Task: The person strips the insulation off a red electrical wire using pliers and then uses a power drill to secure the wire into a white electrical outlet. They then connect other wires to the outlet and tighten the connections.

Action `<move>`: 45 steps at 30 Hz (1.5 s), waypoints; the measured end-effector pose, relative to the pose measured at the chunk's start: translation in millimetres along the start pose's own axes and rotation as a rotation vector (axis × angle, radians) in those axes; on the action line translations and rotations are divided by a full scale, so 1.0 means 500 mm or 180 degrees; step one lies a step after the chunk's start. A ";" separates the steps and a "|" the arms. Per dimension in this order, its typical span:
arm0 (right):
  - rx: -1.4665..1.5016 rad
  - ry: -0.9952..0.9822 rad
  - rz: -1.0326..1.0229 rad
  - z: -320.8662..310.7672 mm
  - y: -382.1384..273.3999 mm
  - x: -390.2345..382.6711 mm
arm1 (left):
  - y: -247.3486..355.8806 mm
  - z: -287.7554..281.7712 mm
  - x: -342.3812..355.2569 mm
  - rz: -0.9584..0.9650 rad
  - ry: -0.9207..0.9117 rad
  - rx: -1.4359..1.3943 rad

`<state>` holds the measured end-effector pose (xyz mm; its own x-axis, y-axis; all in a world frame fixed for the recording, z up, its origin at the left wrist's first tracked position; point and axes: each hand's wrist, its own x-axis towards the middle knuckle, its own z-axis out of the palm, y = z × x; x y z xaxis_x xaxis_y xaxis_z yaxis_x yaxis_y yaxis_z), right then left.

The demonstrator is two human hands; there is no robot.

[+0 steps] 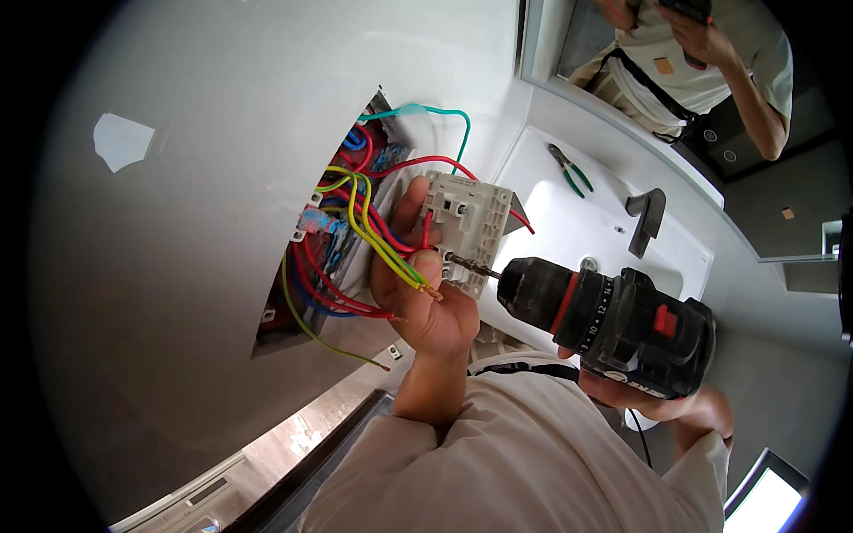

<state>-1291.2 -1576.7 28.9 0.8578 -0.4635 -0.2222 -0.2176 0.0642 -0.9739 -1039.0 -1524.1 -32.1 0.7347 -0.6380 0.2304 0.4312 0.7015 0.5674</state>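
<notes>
A white wall socket [480, 218], its back with the terminals facing the drill, is gripped in my left hand [440, 315]. Red wires run into it, and a green wire [466, 133] loops down behind its top edge. Yellow-green wires [378, 240] with bare copper ends pass across my left thumb. My right hand [640, 398] is wrapped round the handle of a black cordless drill [613, 320]. The drill's bit [475, 266] reaches a terminal screw on the socket's back; whether it is seated cannot be made out.
Left of the socket, a wall opening [306, 275] holds boxes and red, blue and yellow-green wires. Green-handled pliers [571, 171] lie in the white washbasin [542, 204], near a dark tap [646, 222]. A mirror [755, 195] hangs beyond the basin.
</notes>
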 end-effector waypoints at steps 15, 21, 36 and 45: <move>-0.1132 -0.0302 -0.0564 -0.024 -0.039 -0.022 | -0.006 0.015 0.005 0.0415 0.0283 0.0575; -0.0518 -0.0242 -0.0637 -0.018 -0.016 -0.025 | -0.008 0.010 0.006 0.0473 0.0223 0.0514; -0.0309 0.0111 -0.0863 -0.003 -0.054 0.014 | -0.019 0.003 0.009 0.0643 0.0393 0.0757; -0.0256 0.0180 -0.1058 0.004 -0.094 0.060 | -0.022 0.003 0.019 0.0657 0.0197 0.0448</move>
<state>-1254.5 -1591.9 67.8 0.8613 -0.4957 0.1118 0.0316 -0.1673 -0.9854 -1037.6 -1538.5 -35.2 0.8321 -0.4623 0.3064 0.1948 0.7609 0.6189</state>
